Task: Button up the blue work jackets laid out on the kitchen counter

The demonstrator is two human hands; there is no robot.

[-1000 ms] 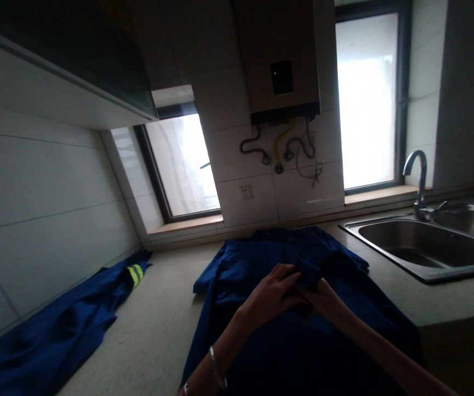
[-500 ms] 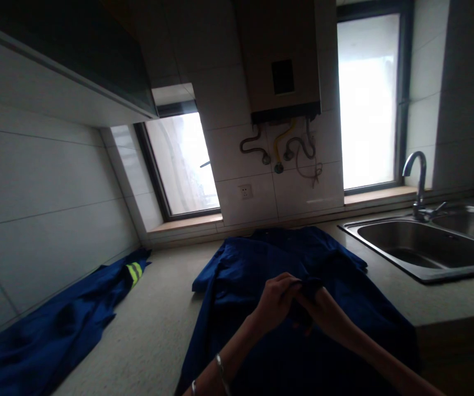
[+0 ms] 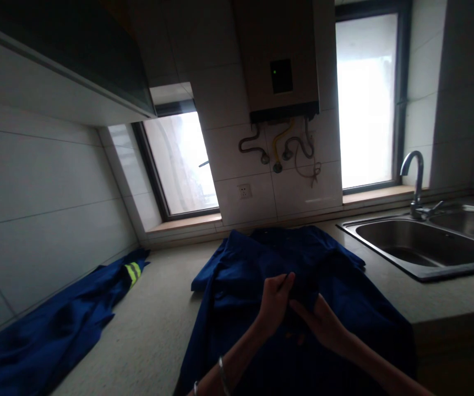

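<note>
1. Blue work jacket [image 3: 261, 264] lies spread on the speckled worktop [image 3: 154, 335], sink [image 3: 426, 247] at its three o'clock.
2. Left hand [image 3: 276, 300] and right hand [image 3: 323, 324] sit together, both pinching the jacket's cloth.

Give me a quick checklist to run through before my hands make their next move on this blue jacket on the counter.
1. Left hand grips a fold of the blue jacket: ok.
2. Right hand pinches the same fold: ok.
3. Jacket rests on the counter and stays out of the sink: ok.
4. Second blue garment, with its reflective stripe, lies apart by the left wall, not tangled with the jacket: ok.
5. Tap shut, no water running: cannot tell.
6. Jacket's near hem fully on the counter: cannot tell, arms and dim light hide it.
</note>
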